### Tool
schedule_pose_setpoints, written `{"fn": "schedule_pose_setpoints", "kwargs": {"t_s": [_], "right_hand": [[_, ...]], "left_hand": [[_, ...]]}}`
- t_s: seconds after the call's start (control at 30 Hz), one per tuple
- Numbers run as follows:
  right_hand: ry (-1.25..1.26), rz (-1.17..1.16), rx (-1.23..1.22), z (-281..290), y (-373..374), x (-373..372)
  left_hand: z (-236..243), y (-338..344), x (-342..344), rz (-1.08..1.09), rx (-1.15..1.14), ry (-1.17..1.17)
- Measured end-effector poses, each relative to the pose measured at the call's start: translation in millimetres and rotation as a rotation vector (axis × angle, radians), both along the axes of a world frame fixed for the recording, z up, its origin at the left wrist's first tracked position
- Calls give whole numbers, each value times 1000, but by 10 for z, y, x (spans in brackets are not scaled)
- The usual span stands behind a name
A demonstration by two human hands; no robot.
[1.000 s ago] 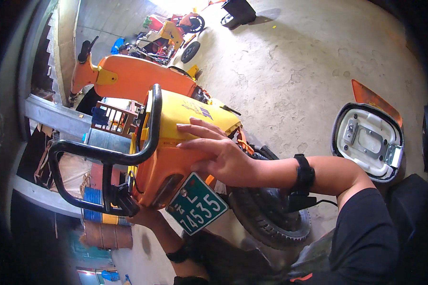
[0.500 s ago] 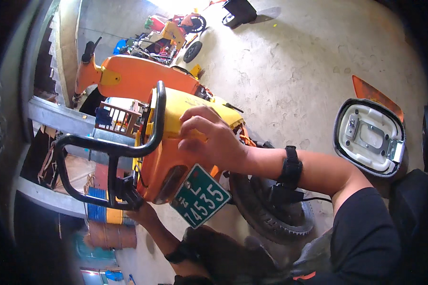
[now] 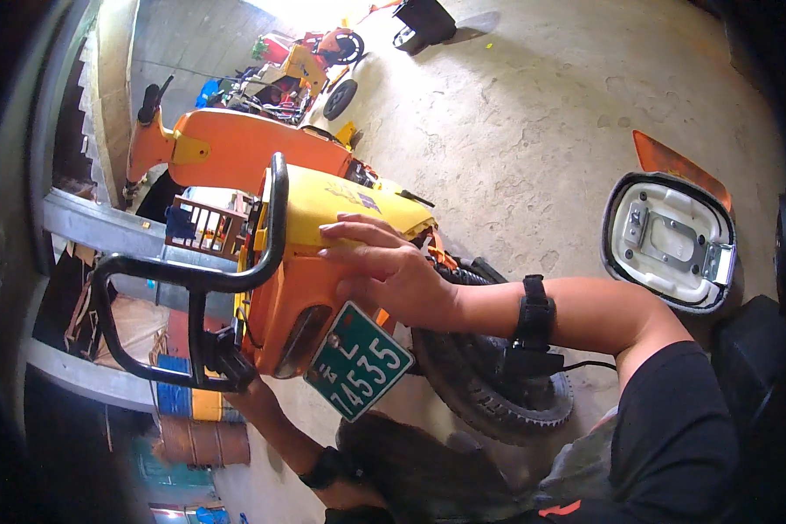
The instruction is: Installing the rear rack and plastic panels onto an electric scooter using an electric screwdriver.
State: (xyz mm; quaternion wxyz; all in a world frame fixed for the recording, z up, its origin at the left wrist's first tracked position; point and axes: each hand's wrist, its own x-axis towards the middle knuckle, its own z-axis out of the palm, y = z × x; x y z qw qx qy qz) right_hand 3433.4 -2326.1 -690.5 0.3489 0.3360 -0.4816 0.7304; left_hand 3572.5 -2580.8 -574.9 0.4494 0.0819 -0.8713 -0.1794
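Observation:
An orange and yellow scooter (image 3: 266, 144) fills the middle left, with a black tube grab rail (image 3: 279, 223) at its tail. My right hand (image 3: 393, 275) lies on the tail cover (image 3: 310, 196), its fingers stretched over the seam between the yellow top and the orange side. Below that hand are the dark tail light (image 3: 304, 336) and a green licence plate (image 3: 362, 362), set at a slant. My left hand (image 3: 251, 400) is at the lower end of the rail, beside its black bracket (image 3: 229, 360); the fingers are hidden behind it.
A rear wheel (image 3: 489, 389) stands beneath my right forearm. On the floor at right lie a white-lined lid or seat part (image 3: 668, 243) and an orange panel (image 3: 686, 166). Farther back are another partly stripped vehicle (image 3: 297, 79), a loose tyre (image 3: 340, 99) and a black box (image 3: 424, 22).
My right hand's fingers, bent half a second ago, have straightened and now rest on the tail cover. The whole view has shifted slightly. My left hand stays by the rail.

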Motion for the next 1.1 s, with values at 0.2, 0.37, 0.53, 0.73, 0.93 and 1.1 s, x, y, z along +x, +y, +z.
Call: {"fn": "schedule_pose_setpoints", "kwargs": {"t_s": [0.2, 0.37, 0.53, 0.73, 0.93, 1.1], "right_hand": [[-4, -20, 41, 73, 23, 11], [-80, 32, 51, 126, 41, 100], [-25, 27, 65, 124, 41, 17], [22, -46, 7, 82, 20, -48], [-128, 172, -17, 40, 156, -130], [-107, 24, 273, 46, 193, -201]], "left_hand": [[13, -23, -83, -1, 108, 8], [-44, 52, -71, 25, 188, 73], [-115, -225, -36, 270, 161, 58], [-240, -753, 61, 188, -84, 69], [-208, -585, 31, 115, 63, 235], [-190, -374, -38, 56, 193, 286]]}}
